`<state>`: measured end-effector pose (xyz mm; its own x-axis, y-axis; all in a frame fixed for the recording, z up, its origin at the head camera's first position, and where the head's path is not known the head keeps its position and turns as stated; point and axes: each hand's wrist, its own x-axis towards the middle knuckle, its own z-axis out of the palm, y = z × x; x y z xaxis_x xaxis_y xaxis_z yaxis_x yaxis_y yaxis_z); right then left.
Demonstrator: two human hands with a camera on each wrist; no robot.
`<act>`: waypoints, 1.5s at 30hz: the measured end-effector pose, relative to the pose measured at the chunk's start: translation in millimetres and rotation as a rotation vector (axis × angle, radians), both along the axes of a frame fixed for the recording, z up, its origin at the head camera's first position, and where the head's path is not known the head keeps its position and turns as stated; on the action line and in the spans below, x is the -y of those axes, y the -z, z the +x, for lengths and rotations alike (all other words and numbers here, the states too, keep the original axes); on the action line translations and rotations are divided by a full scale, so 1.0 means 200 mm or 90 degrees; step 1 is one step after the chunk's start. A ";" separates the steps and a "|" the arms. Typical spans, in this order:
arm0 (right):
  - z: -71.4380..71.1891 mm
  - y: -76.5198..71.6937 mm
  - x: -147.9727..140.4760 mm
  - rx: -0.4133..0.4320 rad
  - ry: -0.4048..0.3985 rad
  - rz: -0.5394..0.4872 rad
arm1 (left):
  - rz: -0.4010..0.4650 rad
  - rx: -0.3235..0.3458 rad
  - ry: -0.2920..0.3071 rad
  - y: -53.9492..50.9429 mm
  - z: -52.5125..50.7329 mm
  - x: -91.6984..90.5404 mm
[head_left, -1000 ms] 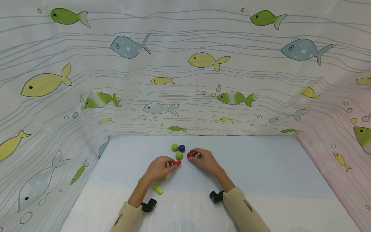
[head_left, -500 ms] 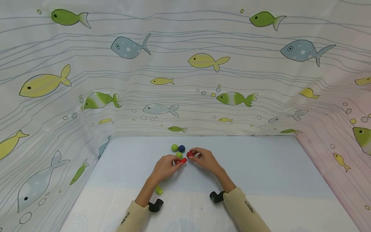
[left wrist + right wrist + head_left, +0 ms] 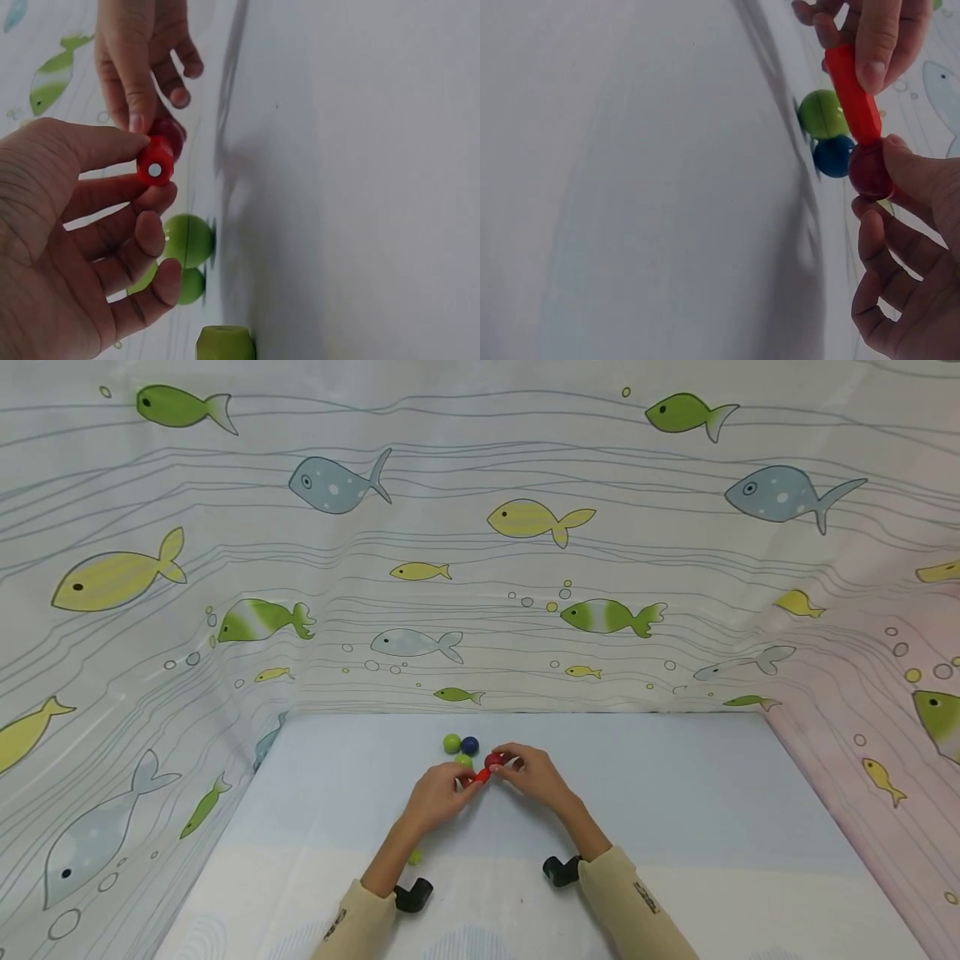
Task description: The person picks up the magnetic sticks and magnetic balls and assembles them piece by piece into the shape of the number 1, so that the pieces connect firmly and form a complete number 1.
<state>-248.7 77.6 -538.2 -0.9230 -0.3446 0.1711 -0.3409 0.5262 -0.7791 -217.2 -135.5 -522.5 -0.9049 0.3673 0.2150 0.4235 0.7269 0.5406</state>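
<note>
My left hand (image 3: 438,795) pinches a red faceted rod (image 3: 855,94) between thumb and fingers; its near end shows a round whitish spot in the left wrist view. In my right hand (image 3: 536,774), thumb and fingertips hold a dark red ball (image 3: 870,171). The rod's far end meets this ball in the right wrist view. Something red also shows behind the right thumb, mostly hidden. Just beyond the hands sit a dark blue ball (image 3: 469,745), a green ball (image 3: 452,743) and a second green ball (image 3: 463,761), partly covered by the left hand.
A yellow-green rod (image 3: 225,343) lies on the pale tabletop (image 3: 675,810), mostly behind the left forearm in the head view. Fish-patterned sheeting (image 3: 510,668) rises at the back and both sides. Black wrist cameras (image 3: 561,871) stick out from the sleeves.
My left hand has moved right and slightly forward with the red rod, bringing it up to the dark red ball. The right hand has stayed nearly still. The left arm now hides more yellow-green pieces.
</note>
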 end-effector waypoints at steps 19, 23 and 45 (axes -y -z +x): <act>0.01 -0.01 -0.03 -0.002 0.065 -0.034 | 0.130 0.062 -0.100 0.02 0.05 -0.19; 0.00 0.00 -0.04 0.005 0.079 -0.029 | 0.149 0.068 -0.113 0.02 0.05 -0.22; -0.07 0.02 -0.17 0.028 0.097 -0.010 | 0.198 0.132 -0.150 0.04 0.06 -0.29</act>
<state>-263.7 110.7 -542.1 -0.9712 -0.1972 0.1335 -0.2231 0.5575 -0.7997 -206.0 -77.5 -530.6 -0.9918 0.0923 0.0881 0.1255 0.5805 0.8045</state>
